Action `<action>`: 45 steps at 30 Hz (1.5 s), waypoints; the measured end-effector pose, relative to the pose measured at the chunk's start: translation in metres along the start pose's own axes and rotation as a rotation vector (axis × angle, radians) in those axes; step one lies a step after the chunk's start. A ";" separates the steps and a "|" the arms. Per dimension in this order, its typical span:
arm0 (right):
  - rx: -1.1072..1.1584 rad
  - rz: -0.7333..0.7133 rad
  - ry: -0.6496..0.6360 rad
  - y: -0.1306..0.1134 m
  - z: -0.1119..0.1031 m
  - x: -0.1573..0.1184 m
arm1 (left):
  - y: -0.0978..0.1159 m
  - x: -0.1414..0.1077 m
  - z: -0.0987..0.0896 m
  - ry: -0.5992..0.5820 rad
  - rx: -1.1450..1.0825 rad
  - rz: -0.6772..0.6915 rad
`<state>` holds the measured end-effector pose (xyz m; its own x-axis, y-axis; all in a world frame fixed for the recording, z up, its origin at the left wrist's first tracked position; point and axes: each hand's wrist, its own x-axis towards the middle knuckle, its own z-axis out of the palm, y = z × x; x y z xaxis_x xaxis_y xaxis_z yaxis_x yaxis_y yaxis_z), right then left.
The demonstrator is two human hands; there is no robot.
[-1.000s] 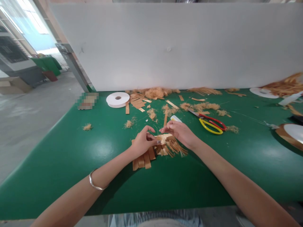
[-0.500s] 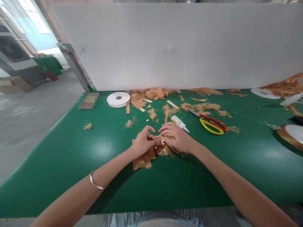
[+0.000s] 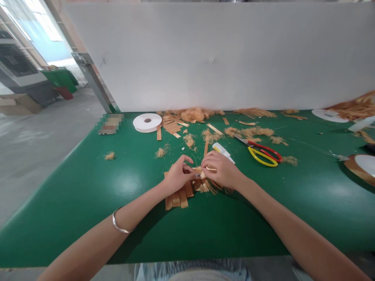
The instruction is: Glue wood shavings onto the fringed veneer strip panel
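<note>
My left hand (image 3: 178,176) is closed, thumb and fingers pinching the upper edge of a fringed tan ribbon piece (image 3: 202,185). Close beside it, my right hand (image 3: 222,170) is closed too, with its fingertips pressed on the folded end of the ribbon. Frayed threads hang down below both hands, and the fingers hide part of the ribbon. Under my left wrist lie several flat brown ribbon strips (image 3: 177,199), side by side. A small white glue bottle (image 3: 222,149) with a yellow label lies just beyond my right hand.
Scissors (image 3: 262,153) with red and yellow handles lie to the right. A white ribbon reel (image 3: 147,122) sits at the back left. Tufts of loose threads (image 3: 190,114) and ribbon scraps lie along the white panel (image 3: 211,78). A brown ribbon roll (image 3: 359,168) is at the right edge.
My right hand's fingers have curled in closer on the ribbon end, so a pale folded edge shows. My left hand keeps its pinch, nearly still.
</note>
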<state>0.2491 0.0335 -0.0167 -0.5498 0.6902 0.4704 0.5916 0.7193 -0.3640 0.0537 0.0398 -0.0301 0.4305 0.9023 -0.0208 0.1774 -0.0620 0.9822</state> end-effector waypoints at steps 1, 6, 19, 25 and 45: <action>0.001 0.014 0.008 0.000 -0.001 0.000 | 0.000 0.000 0.000 -0.001 0.004 -0.004; 0.075 0.151 0.020 -0.001 -0.004 -0.001 | 0.000 -0.001 0.000 -0.012 0.012 -0.007; 1.098 0.763 0.090 -0.003 -0.007 0.004 | 0.003 -0.001 0.000 -0.006 0.010 -0.025; -0.034 0.315 0.091 0.005 -0.002 -0.004 | 0.003 -0.002 -0.001 -0.013 0.033 -0.015; -0.026 0.092 -0.016 -0.003 0.002 0.000 | 0.002 0.000 0.000 -0.010 0.023 -0.010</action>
<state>0.2459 0.0316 -0.0176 -0.5020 0.7544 0.4230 0.6551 0.6510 -0.3835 0.0537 0.0393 -0.0280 0.4373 0.8987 -0.0327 0.2020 -0.0627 0.9774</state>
